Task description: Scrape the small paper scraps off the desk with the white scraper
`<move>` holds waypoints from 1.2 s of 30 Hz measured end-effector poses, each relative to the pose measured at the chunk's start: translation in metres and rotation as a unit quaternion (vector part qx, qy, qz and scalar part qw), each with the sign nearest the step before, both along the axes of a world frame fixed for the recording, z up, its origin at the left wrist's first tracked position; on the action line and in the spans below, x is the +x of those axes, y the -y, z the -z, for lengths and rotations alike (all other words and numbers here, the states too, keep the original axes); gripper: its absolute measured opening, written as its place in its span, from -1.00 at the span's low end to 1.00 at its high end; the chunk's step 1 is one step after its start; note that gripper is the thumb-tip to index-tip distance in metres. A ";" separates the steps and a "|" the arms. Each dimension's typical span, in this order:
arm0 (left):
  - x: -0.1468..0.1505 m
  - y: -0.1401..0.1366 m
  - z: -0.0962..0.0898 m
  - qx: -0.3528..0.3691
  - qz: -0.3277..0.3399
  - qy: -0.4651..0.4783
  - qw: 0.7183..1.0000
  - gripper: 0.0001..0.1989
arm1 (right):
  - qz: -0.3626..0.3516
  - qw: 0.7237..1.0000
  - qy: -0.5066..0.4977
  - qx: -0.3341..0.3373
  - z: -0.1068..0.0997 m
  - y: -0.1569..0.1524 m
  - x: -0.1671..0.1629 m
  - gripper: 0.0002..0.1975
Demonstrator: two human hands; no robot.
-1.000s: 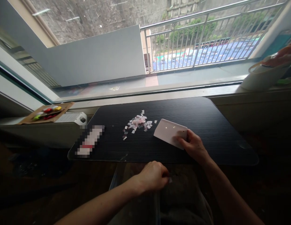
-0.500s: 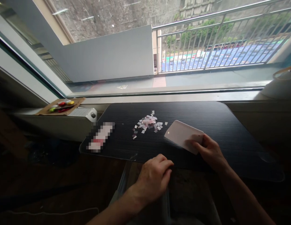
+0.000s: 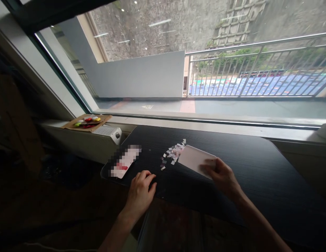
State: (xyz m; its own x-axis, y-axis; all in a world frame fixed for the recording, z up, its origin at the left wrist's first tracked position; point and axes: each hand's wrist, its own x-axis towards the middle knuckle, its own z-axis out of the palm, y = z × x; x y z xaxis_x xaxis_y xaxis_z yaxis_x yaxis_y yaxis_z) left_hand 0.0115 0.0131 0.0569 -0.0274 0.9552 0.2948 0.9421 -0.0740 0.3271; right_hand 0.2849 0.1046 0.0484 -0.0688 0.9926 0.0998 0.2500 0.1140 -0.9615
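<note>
My right hand (image 3: 223, 175) grips one end of a flat, whitish plastic card (image 3: 196, 159), thumb and fingers on either side of it. The far end of the card overlaps the right side of a loose pile of small white and pinkish paper bits (image 3: 174, 152) on the dark table. Whether the card touches the bits or hovers over them I cannot tell. Over the front edge of the table is my left hand (image 3: 141, 190), palm down, fingers loosely bent, thumb apart, nothing visible in it. It is left of the pile and near a pixelated item.
The black wood-grain table (image 3: 244, 168) stands against a window. On its left end lies the pixelated white and red item (image 3: 126, 162). Beyond it, a radiator (image 3: 107, 133) and a brown paper bag (image 3: 70, 122) with colourful small things sit by the sill.
The view has shifted, so the table sits lower and further right. My left hand has moved left toward the pixelated item. The card has moved left onto the right side of the pile.
</note>
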 end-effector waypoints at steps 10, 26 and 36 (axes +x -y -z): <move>-0.001 0.008 0.007 -0.004 0.017 0.003 1.000 -0.72 | -0.082 0.996 0.038 -0.015 -0.007 0.006 -0.007 -0.81; -0.004 0.011 0.006 -0.002 0.034 0.005 0.999 -0.71 | -0.092 0.993 0.008 -0.069 -0.002 0.010 0.000 -0.77; -0.007 0.013 0.009 0.001 0.042 -0.003 0.999 -0.70 | -0.158 0.986 0.036 -0.049 -0.019 0.001 -0.009 -0.84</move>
State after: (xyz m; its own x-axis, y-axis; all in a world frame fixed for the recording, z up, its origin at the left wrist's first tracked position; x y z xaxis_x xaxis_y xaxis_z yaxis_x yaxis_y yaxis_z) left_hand 0.0044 0.0005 0.0482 0.0544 0.9534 0.2968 0.9345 -0.1533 0.3212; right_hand 0.2757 0.1040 0.0677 -0.3790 0.9253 -0.0117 0.2856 0.1049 -0.9526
